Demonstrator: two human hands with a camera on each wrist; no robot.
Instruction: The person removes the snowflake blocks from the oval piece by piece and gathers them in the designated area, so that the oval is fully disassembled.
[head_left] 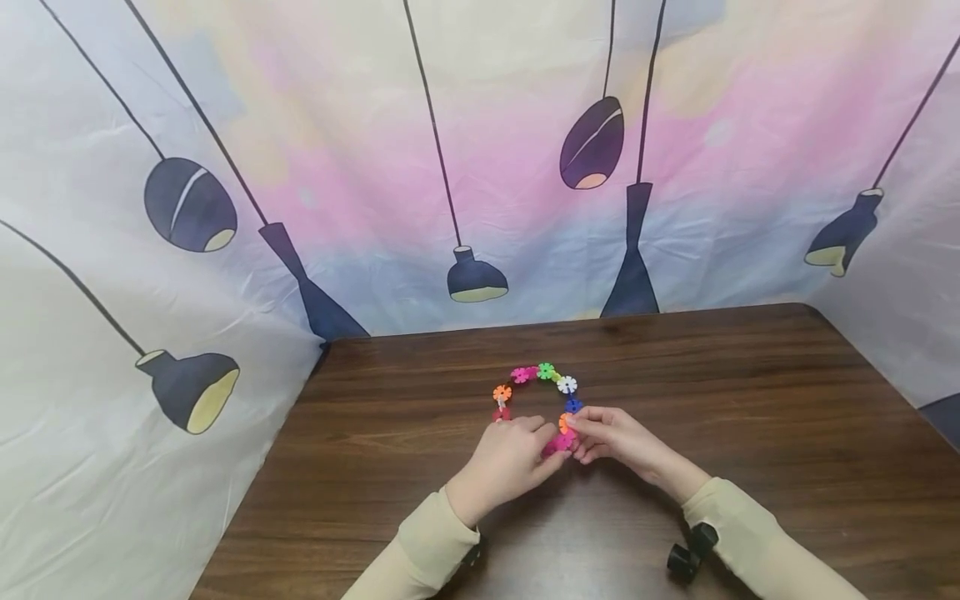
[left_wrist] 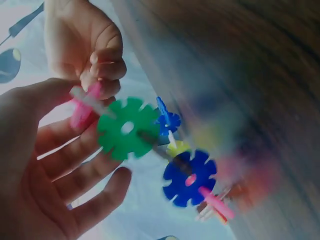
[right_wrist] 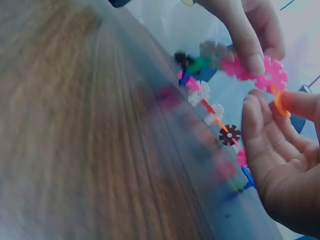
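Note:
A chain of notched plastic snowflake discs [head_left: 545,370] in many colours forms a ring above the table, in front of both hands. My left hand [head_left: 506,462] pinches a pink disc [right_wrist: 272,75] between thumb and fingers on the near side of the ring. My right hand [head_left: 626,442] pinches an orange disc [right_wrist: 281,104], which touches the pink one. In the left wrist view a green disc [left_wrist: 128,129] and a blue disc [left_wrist: 190,178] hang from the left hand's side. Farther along, a black disc [right_wrist: 230,135] shows below the right hand's fingers.
The brown wooden table [head_left: 750,400] carries blurred reflections of the chain. Behind it hangs a pastel cloth [head_left: 510,167] printed with dark lamps. A black wrist device [head_left: 693,550] sits at the right sleeve.

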